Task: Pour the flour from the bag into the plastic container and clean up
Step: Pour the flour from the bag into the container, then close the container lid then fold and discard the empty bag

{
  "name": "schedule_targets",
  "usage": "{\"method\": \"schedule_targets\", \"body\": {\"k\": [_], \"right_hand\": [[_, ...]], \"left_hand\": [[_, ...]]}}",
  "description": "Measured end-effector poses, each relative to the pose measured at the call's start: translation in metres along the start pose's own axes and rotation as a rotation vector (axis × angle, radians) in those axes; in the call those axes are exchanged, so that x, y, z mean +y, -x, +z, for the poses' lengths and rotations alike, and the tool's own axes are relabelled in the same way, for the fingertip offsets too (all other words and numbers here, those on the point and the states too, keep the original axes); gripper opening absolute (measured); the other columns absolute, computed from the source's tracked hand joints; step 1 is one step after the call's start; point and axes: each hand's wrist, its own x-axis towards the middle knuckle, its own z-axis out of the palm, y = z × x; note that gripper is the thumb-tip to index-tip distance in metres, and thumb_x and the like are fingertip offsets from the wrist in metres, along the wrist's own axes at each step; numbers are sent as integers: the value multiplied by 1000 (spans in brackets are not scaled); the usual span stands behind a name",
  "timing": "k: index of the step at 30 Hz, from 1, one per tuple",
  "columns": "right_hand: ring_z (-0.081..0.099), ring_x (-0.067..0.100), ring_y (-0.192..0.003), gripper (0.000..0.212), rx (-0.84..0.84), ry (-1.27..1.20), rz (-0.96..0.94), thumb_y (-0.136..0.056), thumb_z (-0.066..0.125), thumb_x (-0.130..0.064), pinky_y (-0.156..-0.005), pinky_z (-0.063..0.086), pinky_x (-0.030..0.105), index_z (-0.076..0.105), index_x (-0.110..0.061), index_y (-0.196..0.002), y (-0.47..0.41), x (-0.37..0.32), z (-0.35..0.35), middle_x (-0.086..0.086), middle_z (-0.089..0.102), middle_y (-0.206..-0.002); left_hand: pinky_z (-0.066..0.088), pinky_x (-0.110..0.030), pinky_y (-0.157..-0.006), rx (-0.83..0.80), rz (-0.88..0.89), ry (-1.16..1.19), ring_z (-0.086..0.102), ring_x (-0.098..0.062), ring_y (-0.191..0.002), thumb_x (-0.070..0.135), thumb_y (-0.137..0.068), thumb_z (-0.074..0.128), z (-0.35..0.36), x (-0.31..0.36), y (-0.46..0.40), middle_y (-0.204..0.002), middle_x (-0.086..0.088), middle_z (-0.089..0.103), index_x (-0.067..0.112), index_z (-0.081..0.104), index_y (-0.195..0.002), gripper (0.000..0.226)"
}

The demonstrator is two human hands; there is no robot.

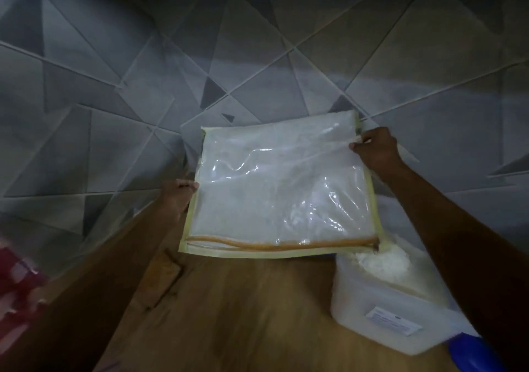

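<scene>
Both hands hold a clear plastic bag [280, 191] with pale yellow edging up in the air at the centre: the left hand [177, 197] grips its edge at 9 o'clock with curled fingers, and the right hand [375, 149] pinches its corner at 2 o'clock. The bag's orange zipper [283, 244] runs along its lower edge, whose 5 o'clock corner hangs just over the flour [380, 263] heaped in the plastic container [380, 311]. That container stands on the wooden tabletop [229, 314] at 4 o'clock, a white label [393, 321] on its side.
</scene>
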Motion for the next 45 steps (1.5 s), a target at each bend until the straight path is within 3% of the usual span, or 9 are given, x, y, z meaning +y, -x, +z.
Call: {"method": "schedule_targets", "body": {"k": [5, 9, 13, 16, 29, 32, 37, 41, 45], "right_hand": [[58, 38, -121, 40, -41, 51, 99, -84, 78, -16, -104, 43, 39, 65, 6, -114, 10, -2, 86, 24, 63, -124], [55, 39, -122, 39, -64, 133, 197, -84, 76, -25, -103, 44, 39, 62, -3, -114, 28, 8, 145, 21, 62, -124], [69, 37, -94, 27, -85, 214, 251, -79, 74, -25, -74, 53, 33, 66, -2, -90, 35, 34, 186, 20, 69, -91], [67, 31, -77, 10, -118, 221, 309, -83, 65, -3, -55, 41, 23, 62, 1, -74, 48, 41, 201, 18, 65, -81], [57, 34, -122, 41, -206, 625, 302, -85, 59, -29, -110, 39, 38, 63, -11, -121, 93, 95, 244, 15, 63, -128], [63, 25, -103, 31, -138, 735, 239, -77, 69, -34, -96, 50, 37, 59, -27, -105, 109, 91, 237, 2, 66, -107], [65, 23, -88, 13, -206, 614, 190, -94, 59, -20, -78, 51, 28, 64, -10, -100, 130, 84, 237, 8, 67, -95], [66, 14, -93, 49, -101, 300, 214, -84, 49, -57, -84, 58, 33, 61, -20, -114, 156, 87, 250, -2, 68, -105], [69, 9, -90, 24, 17, 6, 209, -88, 75, -22, -82, 54, 15, 69, -13, -110, 189, 45, 243, 1, 72, -106]], "left_hand": [[42, -17, -47, -72, 4, -86, 52, -7, -46, 8, -95, 65, -33, -49, -51, -57, -3, 55, 2, 67, -80, 16], [49, -37, -71, -179, -67, -105, 60, -24, -70, 11, -95, 65, -50, -86, -98, -69, -13, 59, -8, 68, -93, 20], [56, -56, -83, -266, -119, -149, 66, -39, -88, 13, -94, 68, -48, -108, -131, -90, -28, 66, -6, 69, -98, 20], [57, -41, -73, -244, -120, -200, 62, -31, -76, 9, -95, 66, -33, -113, -145, -85, -20, 63, -3, 67, -91, 13], [49, -38, -81, -270, -30, -554, 67, -39, -101, 8, -88, 71, -3, -171, -165, -102, -27, 70, -9, 71, -96, 19], [41, -31, -80, -273, -20, -610, 65, -35, -103, 9, -89, 70, -2, -181, -158, -105, -20, 70, -4, 72, -101, 18], [44, -34, -91, -186, 137, -683, 62, -31, -105, 15, -94, 63, 2, -185, -139, -108, -14, 67, 2, 66, -108, 20], [54, -40, -99, -106, 307, -463, 67, -23, -103, 14, -92, 69, 11, -155, -92, -110, -7, 71, 7, 68, -113, 22], [59, -30, -89, -153, 340, -133, 69, -16, -97, 1, -90, 69, 20, -116, -32, -104, -2, 73, 7, 71, -106, 17]]}}
